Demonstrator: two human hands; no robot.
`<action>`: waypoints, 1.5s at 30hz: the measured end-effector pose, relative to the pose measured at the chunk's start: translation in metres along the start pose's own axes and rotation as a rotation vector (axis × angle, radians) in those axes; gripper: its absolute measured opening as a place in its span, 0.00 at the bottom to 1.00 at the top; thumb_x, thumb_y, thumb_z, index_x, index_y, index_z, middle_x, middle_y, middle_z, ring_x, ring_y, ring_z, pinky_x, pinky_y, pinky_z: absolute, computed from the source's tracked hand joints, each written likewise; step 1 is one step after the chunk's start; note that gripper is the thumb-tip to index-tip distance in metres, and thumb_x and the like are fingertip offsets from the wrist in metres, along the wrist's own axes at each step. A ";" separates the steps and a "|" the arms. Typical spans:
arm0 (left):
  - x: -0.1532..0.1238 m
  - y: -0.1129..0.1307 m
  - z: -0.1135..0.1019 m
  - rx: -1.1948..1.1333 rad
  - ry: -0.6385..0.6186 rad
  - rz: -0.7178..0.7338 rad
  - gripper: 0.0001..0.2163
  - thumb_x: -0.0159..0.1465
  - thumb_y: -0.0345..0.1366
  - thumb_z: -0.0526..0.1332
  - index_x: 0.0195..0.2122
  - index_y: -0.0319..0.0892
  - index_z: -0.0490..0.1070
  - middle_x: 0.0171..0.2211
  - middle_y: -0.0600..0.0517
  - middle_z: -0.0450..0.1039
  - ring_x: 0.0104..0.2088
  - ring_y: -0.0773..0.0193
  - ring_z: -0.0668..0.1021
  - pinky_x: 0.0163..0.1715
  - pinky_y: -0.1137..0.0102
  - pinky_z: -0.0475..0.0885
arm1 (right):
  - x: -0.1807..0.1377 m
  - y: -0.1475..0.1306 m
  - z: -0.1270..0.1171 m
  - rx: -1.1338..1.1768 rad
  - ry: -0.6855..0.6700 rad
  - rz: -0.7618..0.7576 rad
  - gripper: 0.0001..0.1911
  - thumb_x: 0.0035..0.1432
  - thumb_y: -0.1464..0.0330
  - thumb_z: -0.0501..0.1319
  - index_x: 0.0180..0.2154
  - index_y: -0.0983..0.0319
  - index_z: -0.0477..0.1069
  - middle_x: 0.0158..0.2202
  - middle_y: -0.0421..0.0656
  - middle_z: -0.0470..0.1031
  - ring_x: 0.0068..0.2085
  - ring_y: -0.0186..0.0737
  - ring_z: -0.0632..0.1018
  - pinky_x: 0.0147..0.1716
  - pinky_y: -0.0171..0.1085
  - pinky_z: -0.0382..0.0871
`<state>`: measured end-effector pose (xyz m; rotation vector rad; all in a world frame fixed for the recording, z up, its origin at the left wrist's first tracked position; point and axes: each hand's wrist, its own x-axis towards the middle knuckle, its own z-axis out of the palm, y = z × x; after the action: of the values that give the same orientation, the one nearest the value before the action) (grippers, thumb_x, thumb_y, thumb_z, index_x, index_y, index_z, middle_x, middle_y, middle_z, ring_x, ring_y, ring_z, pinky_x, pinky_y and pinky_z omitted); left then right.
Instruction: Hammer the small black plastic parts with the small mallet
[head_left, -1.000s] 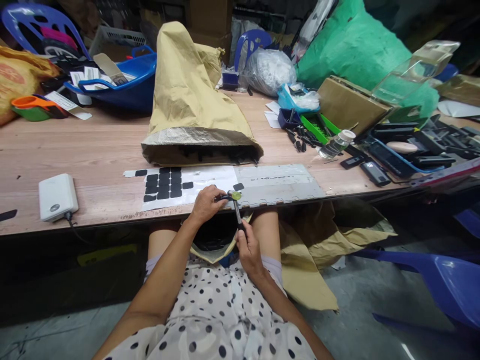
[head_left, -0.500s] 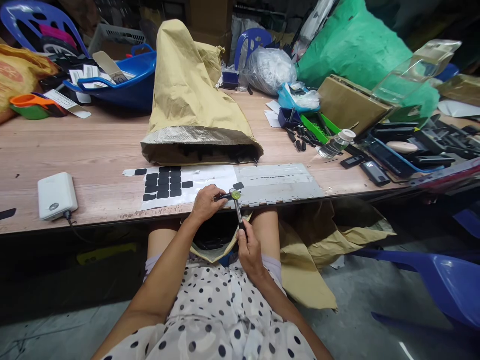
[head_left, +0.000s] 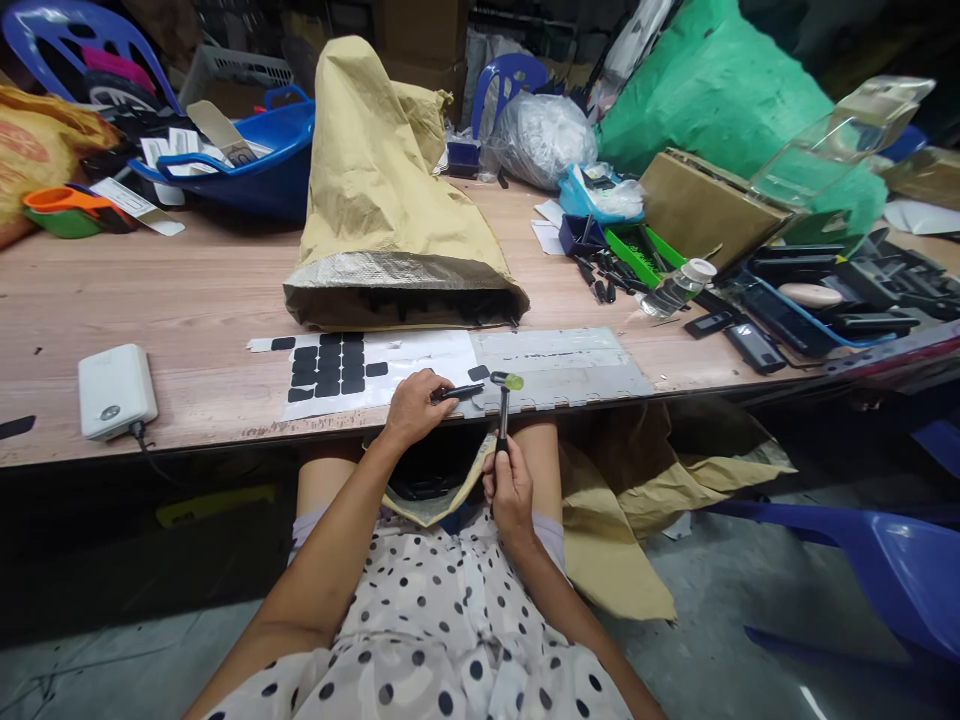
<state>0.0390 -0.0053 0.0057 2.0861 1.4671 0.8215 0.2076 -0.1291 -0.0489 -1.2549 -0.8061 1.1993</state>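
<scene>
My left hand (head_left: 415, 407) is closed on a slim black part (head_left: 463, 391) and holds it at the front edge of the grey plate (head_left: 562, 365). What exactly the part is I cannot make out. My right hand (head_left: 511, 490) grips the black handle of a small hammer (head_left: 504, 405), its head with a yellow-green face raised just right of the part and apart from it. A small black rounded pad (head_left: 478, 373) lies on the plate behind. To the left, a white sheet (head_left: 420, 350) carries rows of black pads (head_left: 328, 364).
A brown paper sack (head_left: 390, 190) lies open toward me with dark pieces inside. Another open sack (head_left: 427, 505) is between my knees. A white power bank (head_left: 116, 390) with a cable sits left. At right are a bottle (head_left: 679, 288), green tray (head_left: 643, 254) and black devices.
The hammer's head has lifted off the black part and swung to the right, with my right hand shifting slightly right. My left hand stays in place, still holding the part.
</scene>
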 end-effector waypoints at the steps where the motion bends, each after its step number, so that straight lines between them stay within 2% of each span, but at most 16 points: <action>1: 0.000 0.001 0.000 0.014 0.004 0.000 0.06 0.58 0.36 0.67 0.38 0.46 0.78 0.30 0.53 0.72 0.36 0.58 0.75 0.39 0.65 0.69 | 0.002 -0.004 0.001 0.059 0.013 0.022 0.23 0.63 0.52 0.59 0.55 0.56 0.69 0.27 0.35 0.68 0.19 0.28 0.62 0.15 0.29 0.57; 4: -0.001 0.001 0.002 0.053 0.013 0.007 0.09 0.59 0.39 0.67 0.41 0.47 0.79 0.30 0.53 0.72 0.35 0.58 0.75 0.39 0.65 0.69 | 0.008 -0.014 -0.001 0.221 0.003 0.102 0.21 0.61 0.53 0.61 0.52 0.55 0.69 0.27 0.34 0.68 0.18 0.27 0.62 0.13 0.28 0.54; 9: -0.002 0.000 0.004 0.091 0.007 0.021 0.07 0.62 0.41 0.66 0.39 0.48 0.80 0.30 0.52 0.71 0.36 0.58 0.74 0.39 0.64 0.68 | 0.015 -0.018 -0.008 0.428 -0.118 0.214 0.17 0.60 0.57 0.61 0.48 0.56 0.72 0.26 0.35 0.68 0.18 0.29 0.62 0.13 0.28 0.56; 13: -0.004 -0.002 0.001 0.082 -0.012 0.056 0.07 0.62 0.42 0.65 0.39 0.48 0.80 0.30 0.52 0.70 0.36 0.58 0.73 0.39 0.64 0.68 | 0.017 -0.017 -0.012 0.509 -0.191 0.257 0.15 0.60 0.57 0.62 0.46 0.57 0.73 0.25 0.36 0.67 0.19 0.29 0.62 0.14 0.28 0.56; 17: -0.010 -0.002 -0.002 0.077 -0.009 0.114 0.07 0.62 0.42 0.66 0.38 0.47 0.80 0.33 0.51 0.72 0.37 0.58 0.73 0.40 0.63 0.69 | 0.019 -0.014 -0.012 0.522 -0.197 0.259 0.14 0.61 0.58 0.61 0.45 0.58 0.74 0.25 0.36 0.67 0.18 0.29 0.61 0.14 0.28 0.56; 20: -0.022 -0.001 -0.007 0.085 -0.008 0.171 0.07 0.62 0.41 0.66 0.38 0.47 0.79 0.38 0.50 0.75 0.39 0.57 0.74 0.42 0.61 0.70 | 0.019 -0.011 -0.012 0.509 -0.185 0.249 0.14 0.61 0.58 0.61 0.45 0.58 0.74 0.25 0.36 0.67 0.18 0.28 0.61 0.14 0.27 0.56; 24: -0.050 -0.005 -0.015 0.103 -0.057 0.270 0.06 0.62 0.39 0.65 0.38 0.48 0.79 0.49 0.47 0.75 0.51 0.51 0.74 0.52 0.55 0.71 | 0.020 -0.009 -0.011 0.500 -0.183 0.245 0.15 0.62 0.57 0.60 0.45 0.58 0.74 0.25 0.36 0.67 0.18 0.28 0.61 0.14 0.28 0.56; 29: -0.087 -0.014 -0.020 0.240 -0.050 0.293 0.05 0.59 0.34 0.65 0.36 0.47 0.80 0.64 0.46 0.65 0.64 0.43 0.65 0.61 0.47 0.66 | 0.020 -0.010 -0.011 0.495 -0.202 0.246 0.15 0.62 0.57 0.60 0.44 0.58 0.74 0.25 0.36 0.67 0.19 0.29 0.62 0.15 0.28 0.56; 32: -0.100 -0.013 -0.018 0.303 -0.027 0.293 0.05 0.57 0.32 0.66 0.35 0.46 0.79 0.67 0.47 0.61 0.66 0.41 0.63 0.62 0.46 0.66 | 0.020 -0.010 -0.011 0.492 -0.205 0.245 0.15 0.61 0.57 0.61 0.45 0.58 0.74 0.25 0.36 0.67 0.19 0.29 0.62 0.15 0.28 0.56; 34: -0.102 -0.009 -0.017 0.293 0.007 0.294 0.05 0.57 0.33 0.67 0.35 0.46 0.79 0.66 0.46 0.64 0.65 0.41 0.64 0.61 0.47 0.67 | 0.020 -0.011 -0.010 0.495 -0.196 0.244 0.14 0.61 0.57 0.61 0.44 0.58 0.74 0.25 0.36 0.67 0.19 0.30 0.62 0.15 0.29 0.56; 37: -0.086 -0.004 -0.017 0.217 0.143 0.240 0.04 0.62 0.36 0.63 0.35 0.45 0.78 0.53 0.44 0.76 0.54 0.47 0.74 0.55 0.51 0.71 | 0.019 -0.011 -0.008 0.500 -0.172 0.251 0.15 0.59 0.57 0.62 0.43 0.58 0.74 0.25 0.36 0.67 0.19 0.30 0.61 0.14 0.29 0.55; 39: -0.060 -0.002 -0.020 0.154 0.256 0.139 0.06 0.65 0.38 0.60 0.36 0.45 0.77 0.42 0.46 0.78 0.45 0.52 0.77 0.50 0.55 0.73 | 0.018 -0.012 -0.007 0.492 -0.160 0.255 0.15 0.58 0.56 0.63 0.43 0.58 0.74 0.25 0.36 0.67 0.19 0.30 0.61 0.14 0.29 0.55; 40: -0.043 -0.003 -0.022 0.124 0.308 0.069 0.07 0.65 0.39 0.59 0.37 0.45 0.76 0.39 0.47 0.78 0.42 0.54 0.77 0.49 0.56 0.73 | 0.018 -0.013 -0.007 0.484 -0.156 0.255 0.16 0.58 0.55 0.63 0.43 0.58 0.74 0.25 0.36 0.67 0.19 0.30 0.61 0.14 0.28 0.54; 45: 0.063 -0.018 -0.032 0.005 0.549 -0.347 0.09 0.63 0.39 0.58 0.39 0.42 0.74 0.39 0.45 0.76 0.42 0.53 0.77 0.48 0.58 0.73 | 0.016 -0.016 -0.004 0.437 -0.147 0.249 0.16 0.58 0.53 0.63 0.42 0.57 0.73 0.25 0.36 0.65 0.20 0.31 0.62 0.14 0.29 0.53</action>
<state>0.0200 0.0607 0.0295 1.5975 2.0329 1.3041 0.2192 -0.1134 -0.0364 -0.9297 -0.4614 1.5849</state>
